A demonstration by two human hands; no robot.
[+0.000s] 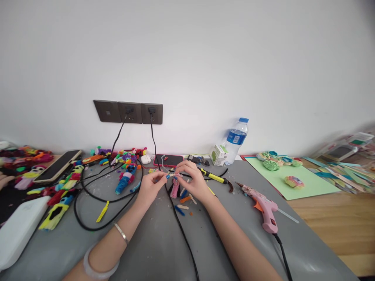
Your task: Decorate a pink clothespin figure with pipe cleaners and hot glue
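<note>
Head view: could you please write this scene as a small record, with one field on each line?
Left hand: pinches a small pale piece, too small to identify
Right hand: fingertips at the same piece
Right side: pink glue gun lying on the grey table
Back: water bottle beside a small box
Wall: dark socket panel with two black plugs
Left edge: part of another person's hand

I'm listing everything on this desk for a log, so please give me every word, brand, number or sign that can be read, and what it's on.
No text can be read with certainty.
Blue label on the water bottle: white marks, too small to read.
Green-and-white box: print, too small to read.
Clear package at the far right: too blurred to tell.
Yellow cable tag: no lettering can be made out.
</note>
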